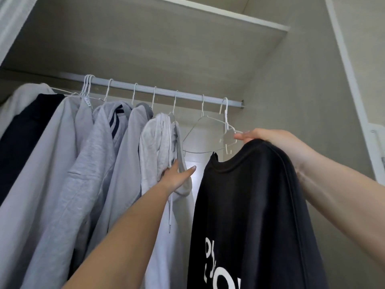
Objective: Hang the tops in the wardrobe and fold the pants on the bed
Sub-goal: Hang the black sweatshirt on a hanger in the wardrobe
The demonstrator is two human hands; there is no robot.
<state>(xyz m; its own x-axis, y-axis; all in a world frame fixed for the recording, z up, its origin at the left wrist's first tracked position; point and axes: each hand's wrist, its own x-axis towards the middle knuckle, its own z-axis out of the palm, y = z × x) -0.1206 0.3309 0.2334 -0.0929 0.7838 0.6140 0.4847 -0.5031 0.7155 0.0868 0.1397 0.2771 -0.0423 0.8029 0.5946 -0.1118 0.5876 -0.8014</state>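
Wardrobe rail (166, 92) runs left to right, packed with grey hoodies (87, 155). The black top (250, 205) hangs lengthwise straight down, draped over the right hand (268, 140), whose fingers (241, 136) pinch an empty white hanger (226, 130). Left hand (177, 176), fingers together, presses the nearest hoodie (158, 147) aside.

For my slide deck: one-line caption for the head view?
Right hand grips an empty wire hanger and black top; left hand parts grey hoodies.

Bare forearms, no sleeves — hands (177, 176) unadorned, short nails
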